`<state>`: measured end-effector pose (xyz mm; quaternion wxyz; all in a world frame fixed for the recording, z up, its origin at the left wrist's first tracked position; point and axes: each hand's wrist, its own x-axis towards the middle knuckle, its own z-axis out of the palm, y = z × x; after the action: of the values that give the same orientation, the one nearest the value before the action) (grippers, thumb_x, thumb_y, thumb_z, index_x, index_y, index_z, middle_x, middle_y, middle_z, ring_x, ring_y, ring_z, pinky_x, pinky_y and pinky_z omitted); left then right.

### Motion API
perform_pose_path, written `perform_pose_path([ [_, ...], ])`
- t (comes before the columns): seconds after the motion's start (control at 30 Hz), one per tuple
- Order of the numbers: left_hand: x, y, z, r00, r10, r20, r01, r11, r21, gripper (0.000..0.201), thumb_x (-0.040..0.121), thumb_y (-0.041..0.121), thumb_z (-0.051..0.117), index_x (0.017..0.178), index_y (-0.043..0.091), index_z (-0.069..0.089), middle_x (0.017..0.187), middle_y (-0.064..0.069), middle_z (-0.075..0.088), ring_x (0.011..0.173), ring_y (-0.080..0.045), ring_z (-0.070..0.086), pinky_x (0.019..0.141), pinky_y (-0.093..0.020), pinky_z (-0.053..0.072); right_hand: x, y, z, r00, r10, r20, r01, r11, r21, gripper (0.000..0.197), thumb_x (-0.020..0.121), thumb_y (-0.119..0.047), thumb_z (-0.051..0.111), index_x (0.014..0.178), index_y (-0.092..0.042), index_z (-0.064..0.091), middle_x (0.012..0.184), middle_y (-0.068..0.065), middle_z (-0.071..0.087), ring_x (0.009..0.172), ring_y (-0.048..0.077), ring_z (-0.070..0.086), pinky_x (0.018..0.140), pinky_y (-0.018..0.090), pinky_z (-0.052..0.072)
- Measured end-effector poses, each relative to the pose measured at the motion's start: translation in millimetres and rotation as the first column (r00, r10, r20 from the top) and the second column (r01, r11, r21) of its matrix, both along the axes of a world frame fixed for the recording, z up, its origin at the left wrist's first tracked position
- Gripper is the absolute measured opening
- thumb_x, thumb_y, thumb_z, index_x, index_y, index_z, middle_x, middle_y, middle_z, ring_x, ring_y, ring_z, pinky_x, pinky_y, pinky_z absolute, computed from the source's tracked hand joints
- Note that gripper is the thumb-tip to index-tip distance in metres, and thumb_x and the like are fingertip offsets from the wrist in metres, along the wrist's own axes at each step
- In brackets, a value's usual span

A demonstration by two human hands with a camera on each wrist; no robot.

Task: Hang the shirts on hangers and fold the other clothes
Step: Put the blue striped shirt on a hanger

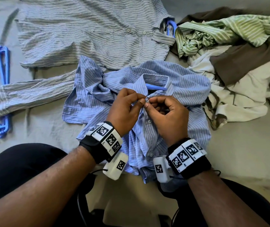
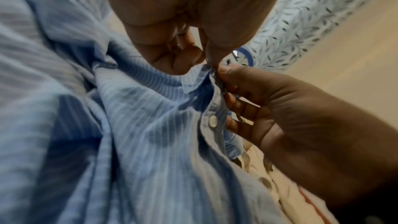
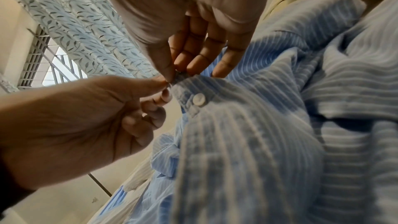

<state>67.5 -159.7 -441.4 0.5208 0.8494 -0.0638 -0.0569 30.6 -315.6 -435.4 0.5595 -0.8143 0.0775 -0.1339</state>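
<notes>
Just below the collar (image 1: 155, 79), both the left hand (image 1: 124, 108) and right hand (image 1: 167, 115) pinch the blue shirt (image 1: 188, 82)'s limp, crease-prone placket, best held near the buttonhole.

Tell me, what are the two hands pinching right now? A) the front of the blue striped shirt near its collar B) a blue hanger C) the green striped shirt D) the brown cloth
A: the left hand and right hand both pinch the blue striped shirt at its button edge, just below the collar.

Soft daylight, blurred wrist views
</notes>
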Motion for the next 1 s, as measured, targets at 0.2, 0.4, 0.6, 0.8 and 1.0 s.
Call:
perform_pose_path([
  [0.2,-2,2,7,0.997,0.009,0.075,-0.014,0.998,0.067,0.021,0.104,0.031,0.058,0.116,0.024,0.074,0.100,0.006,0.069,0.077,-0.011,0.063,0.075,-0.031,0.051,-2,-5,-1,0.998,-0.008,0.057,0.021,0.974,-0.228,0.023,0.085,-0.036,0.086,0.096,-0.018,0.078,0.092,-0.010,0.075,0.077,0.007,0.071,0.070,0.033,0.060],
  [0.4,-5,0,19,0.988,0.107,-0.112,-0.123,0.982,-0.146,0.009,0.099,0.021,0.069,0.106,0.024,0.074,0.095,0.011,0.075,0.051,-0.011,0.066,0.052,-0.018,0.049,0,-4,-2,0.995,0.031,0.090,-0.017,0.987,-0.160,0.016,0.087,-0.021,0.085,0.098,-0.013,0.079,0.096,-0.005,0.076,0.084,0.008,0.073,0.076,0.036,0.062],
  [0.6,-9,1,26,0.989,0.078,-0.128,-0.107,0.966,-0.236,0.014,0.090,0.028,0.081,0.101,0.027,0.072,0.094,0.006,0.077,0.051,-0.023,0.069,0.050,-0.029,0.053,-1,-7,3,0.989,0.040,0.140,-0.011,0.979,-0.206,0.011,0.088,-0.020,0.083,0.095,-0.013,0.078,0.091,-0.006,0.076,0.082,0.009,0.072,0.074,0.033,0.060],
  [0.8,-8,1,27,0.976,0.117,-0.182,-0.159,0.958,-0.239,0.013,0.087,0.030,0.084,0.095,0.024,0.075,0.095,0.008,0.077,0.051,-0.021,0.068,0.052,-0.029,0.053,-1,-9,2,0.979,0.082,0.184,-0.036,0.970,-0.242,0.010,0.090,-0.017,0.082,0.096,-0.010,0.079,0.092,-0.004,0.076,0.084,0.010,0.072,0.075,0.035,0.060],
  [1.0,-3,3,29,0.951,0.070,-0.300,-0.162,0.942,-0.295,0.008,0.092,0.025,0.078,0.096,0.019,0.076,0.080,0.000,0.068,0.056,-0.020,0.049,0.048,-0.023,0.040,1,-11,3,0.966,0.119,0.230,-0.046,0.953,-0.299,0.010,0.093,-0.018,0.082,0.098,-0.010,0.080,0.096,-0.004,0.077,0.090,0.013,0.072,0.080,0.037,0.058],
])
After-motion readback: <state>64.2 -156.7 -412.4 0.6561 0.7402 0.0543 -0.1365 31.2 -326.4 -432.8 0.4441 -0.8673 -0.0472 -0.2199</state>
